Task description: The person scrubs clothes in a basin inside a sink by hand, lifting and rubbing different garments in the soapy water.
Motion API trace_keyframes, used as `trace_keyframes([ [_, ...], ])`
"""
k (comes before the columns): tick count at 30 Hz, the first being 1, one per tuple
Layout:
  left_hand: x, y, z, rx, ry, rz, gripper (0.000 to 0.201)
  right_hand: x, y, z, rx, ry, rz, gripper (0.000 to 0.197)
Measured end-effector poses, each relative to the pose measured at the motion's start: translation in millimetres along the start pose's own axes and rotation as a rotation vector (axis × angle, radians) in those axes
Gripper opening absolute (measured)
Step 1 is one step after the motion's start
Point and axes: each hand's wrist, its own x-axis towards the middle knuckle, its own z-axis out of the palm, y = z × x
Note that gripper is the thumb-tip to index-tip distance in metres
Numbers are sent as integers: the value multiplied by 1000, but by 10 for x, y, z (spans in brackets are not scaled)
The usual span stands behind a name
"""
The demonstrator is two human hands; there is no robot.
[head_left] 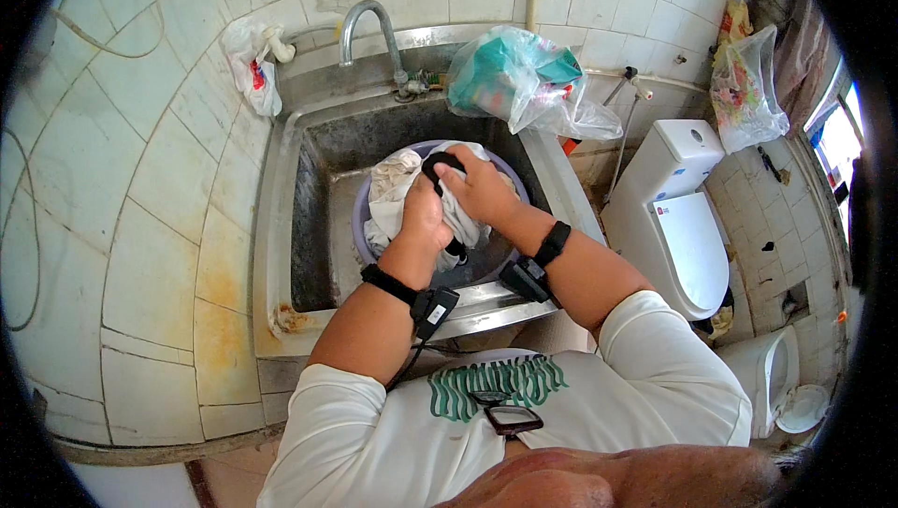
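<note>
Both my hands work over a purple basin (360, 227) that sits in the metal sink (313, 190). My left hand (426, 215) is closed on a white garment with black parts (440, 166). Closed on the same garment from the other side, my right hand (475, 188) has its fingers curled around a bunched black part. White cloth (391, 185) lies heaped in the basin, left of my hands. Some water shows at the basin's near right. My forearms hide part of the basin's near rim.
Behind the sink rises a curved faucet (369, 17). A clear plastic bag with green contents (524, 78) rests on the sink's back right corner. A white bag (253, 68) hangs on the tiled wall at left. To the right stands a white toilet (687, 237).
</note>
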Motion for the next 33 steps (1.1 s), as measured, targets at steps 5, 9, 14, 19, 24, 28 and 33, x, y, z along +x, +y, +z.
trace_keyframes([
  [5,124,16,-282,-250,-132,-145,40,-153,-296,-27,-51,-186,-198,31],
  [9,75,-49,-118,-135,-22,-64,35,34,-26,54,-168,0,-70,40],
  [14,-130,31,145,67,-18,-126,39,99,86,-72,-29,11,86,39],
  [19,27,-2,-180,-99,-73,-134,40,-23,-109,-50,-100,-147,-145,37],
  [24,59,-45,-66,-50,-63,-149,39,27,0,-2,-67,-51,-43,39],
  [28,-173,22,168,76,-35,-186,38,111,172,-100,-33,28,121,44],
  [33,27,-21,-64,89,-181,-99,37,147,286,-94,136,79,154,44],
])
